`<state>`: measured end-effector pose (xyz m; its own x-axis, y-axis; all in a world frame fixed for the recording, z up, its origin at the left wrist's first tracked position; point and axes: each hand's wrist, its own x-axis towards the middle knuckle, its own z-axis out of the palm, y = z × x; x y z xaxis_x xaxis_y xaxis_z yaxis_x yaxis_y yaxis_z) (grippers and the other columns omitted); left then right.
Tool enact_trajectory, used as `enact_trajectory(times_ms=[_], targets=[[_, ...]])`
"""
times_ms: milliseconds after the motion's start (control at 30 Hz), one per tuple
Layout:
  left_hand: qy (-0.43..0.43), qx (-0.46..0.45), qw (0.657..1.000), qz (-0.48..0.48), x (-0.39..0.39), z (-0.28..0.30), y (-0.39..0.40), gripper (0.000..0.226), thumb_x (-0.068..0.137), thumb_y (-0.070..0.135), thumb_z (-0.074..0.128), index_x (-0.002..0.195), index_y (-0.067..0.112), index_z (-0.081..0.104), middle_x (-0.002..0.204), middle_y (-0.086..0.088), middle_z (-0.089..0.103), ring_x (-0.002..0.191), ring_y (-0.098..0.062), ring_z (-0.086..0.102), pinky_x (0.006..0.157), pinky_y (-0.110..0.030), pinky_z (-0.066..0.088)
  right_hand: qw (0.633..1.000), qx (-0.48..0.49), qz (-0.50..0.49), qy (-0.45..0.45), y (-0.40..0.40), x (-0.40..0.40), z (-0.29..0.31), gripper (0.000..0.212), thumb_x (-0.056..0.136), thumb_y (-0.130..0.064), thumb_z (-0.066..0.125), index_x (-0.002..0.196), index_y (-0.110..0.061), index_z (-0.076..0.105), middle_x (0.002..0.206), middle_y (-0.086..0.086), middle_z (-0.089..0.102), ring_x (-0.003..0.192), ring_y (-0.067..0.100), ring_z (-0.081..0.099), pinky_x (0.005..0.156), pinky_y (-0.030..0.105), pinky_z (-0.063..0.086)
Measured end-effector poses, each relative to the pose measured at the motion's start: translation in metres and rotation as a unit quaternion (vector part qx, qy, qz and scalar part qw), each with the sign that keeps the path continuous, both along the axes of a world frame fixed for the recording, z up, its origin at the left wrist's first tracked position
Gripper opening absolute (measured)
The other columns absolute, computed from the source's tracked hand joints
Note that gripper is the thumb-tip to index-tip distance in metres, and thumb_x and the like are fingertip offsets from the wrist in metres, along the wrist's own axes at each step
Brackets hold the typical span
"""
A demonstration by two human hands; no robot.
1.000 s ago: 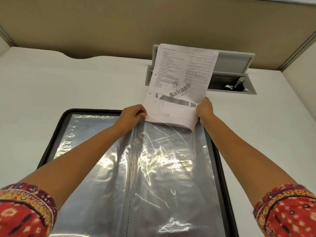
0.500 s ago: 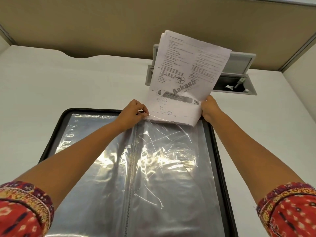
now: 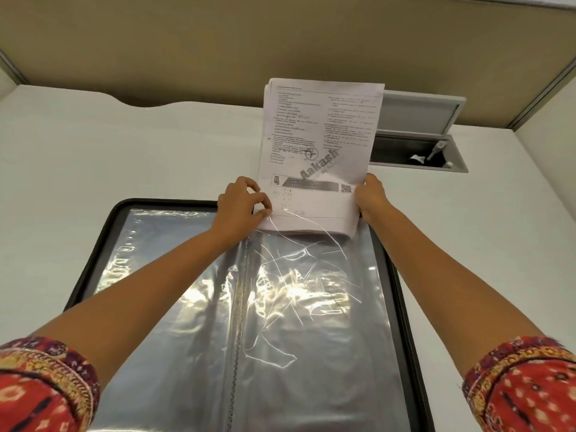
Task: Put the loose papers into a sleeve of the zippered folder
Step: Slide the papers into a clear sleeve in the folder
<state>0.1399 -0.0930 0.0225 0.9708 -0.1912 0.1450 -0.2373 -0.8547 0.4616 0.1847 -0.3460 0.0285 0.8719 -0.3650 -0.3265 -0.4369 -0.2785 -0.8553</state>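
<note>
Papers (image 3: 318,145): squared up again after tilting right half a second ago; lower edge at sleeve (image 3: 311,291) mouth, folder (image 3: 93,260) open on desk.
Left hand (image 3: 241,204): pinches sleeve lip.
Right hand (image 3: 371,194): grips stack's edge.
Meaning: aligned, probably ready to slide in.

This looks like an office cubicle. A plain white surface (image 3: 109,157) runs up to a beige fabric-covered partition (image 3: 280,42) with grey metal trim at the corners. Set into the surface by the partition is a grey cable-access box (image 3: 417,151), its hinged lid (image 3: 420,112) standing open and plugs showing inside. Printed exam-style papers (image 3: 321,145) and a clear-sleeved zippered folder (image 3: 402,300) suit desk work.
</note>
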Motion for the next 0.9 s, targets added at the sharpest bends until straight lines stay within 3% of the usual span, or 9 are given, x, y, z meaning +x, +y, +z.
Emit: enact_trajectory(times_ms=[167,333,400,533,633,700,767,900], targets=[[0.012,0.014,1.0,-0.022,-0.003,0.0,-0.014,0.017,0.081,0.035,0.065,0.088,0.02,0.068,0.11,-0.004,0.052,0.107,-0.024,0.043,0.087,-0.037,0.028,1.0,0.001,0.018,0.0,0.004,-0.001,0.001,0.04,0.09,0.002,0.03,0.126,-0.006,0.046,0.124,0.014,0.055,0.105,0.029,0.055,0.088,0.04,0.048],[0.007,0.039,0.997,-0.061,-0.004,0.004,-0.042,0.018,0.083,0.037,0.061,0.089,0.021,0.066,0.104,-0.001,0.057,0.103,-0.022,0.049,0.081,-0.034,0.023,0.998,0.002,0.059,0.015,-0.002,-0.007,0.003,0.034,0.093,-0.002,0.03,0.122,-0.008,0.047,0.114,0.011,0.057,0.08,0.019,0.056,0.062,0.03,0.048],[-0.019,0.054,0.998,-0.029,0.0,0.005,-0.046,0.016,0.084,0.036,0.061,0.089,0.021,0.066,0.104,-0.001,0.059,0.103,-0.023,0.05,0.083,-0.036,0.026,0.996,0.017,0.088,0.028,-0.008,-0.01,0.002,0.034,0.092,-0.001,0.033,0.122,-0.007,0.048,0.116,0.013,0.058,0.088,0.025,0.058,0.07,0.035,0.051],[-0.023,-0.027,0.998,0.059,0.006,0.0,-0.037,0.026,0.083,0.029,0.063,0.107,0.019,0.061,0.117,-0.007,0.051,0.11,-0.024,0.048,0.092,-0.04,0.032,0.992,0.032,0.12,0.035,-0.022,-0.016,-0.001,0.037,0.091,0.003,0.034,0.125,-0.006,0.048,0.124,0.016,0.057,0.107,0.031,0.057,0.093,0.045,0.05],[0.03,-0.146,0.981,0.122,0.013,-0.001,-0.026,0.052,0.083,0.026,0.065,0.128,0.01,0.044,0.132,-0.014,0.041,0.118,-0.028,0.046,0.098,-0.039,0.038,0.986,0.097,0.127,0.049,-0.026,-0.019,0.0,0.04,0.092,0.005,0.035,0.129,-0.008,0.045,0.122,0.013,0.058,0.104,0.027,0.059,0.091,0.04,0.05],[0.112,-0.255,0.949,0.15,0.019,0.002,-0.021,0.062,0.085,0.023,0.064,0.136,0.006,0.033,0.137,-0.016,0.041,0.119,-0.029,0.047,0.099,-0.038,0.041,0.979,0.121,0.155,0.056,-0.028,-0.019,0.004,0.042,0.093,0.005,0.036,0.131,-0.01,0.043,0.12,0.01,0.058,0.104,0.025,0.059,0.089,0.036,0.05],[0.154,-0.31,0.925,0.155,0.023,0.003,-0.019,0.053,0.089,0.019,0.058,0.134,0.005,0.034,0.133,-0.016,0.05,0.117,-0.03,0.051,0.094,-0.035,0.044,0.972,0.115,0.196,0.063,-0.029,-0.02,0.008,0.044,0.092,0.006,0.037,0.133,-0.01,0.042,0.119,0.008,0.058,0.107,0.024,0.058,0.087,0.034,0.05],[0.139,-0.283,0.94,0.13,0.024,0.005,-0.023,0.032,0.093,0.004,0.044,0.125,0.003,0.046,0.127,-0.016,0.055,0.111,-0.029,0.054,0.084,-0.028,0.043,0.973,0.028,0.226,0.028,-0.028,-0.008,0.02,0.05,0.088,0.009,0.04,0.135,-0.008,0.037,0.129,0.013,0.053,0.111,0.028,0.055,0.084,0.037,0.052]])
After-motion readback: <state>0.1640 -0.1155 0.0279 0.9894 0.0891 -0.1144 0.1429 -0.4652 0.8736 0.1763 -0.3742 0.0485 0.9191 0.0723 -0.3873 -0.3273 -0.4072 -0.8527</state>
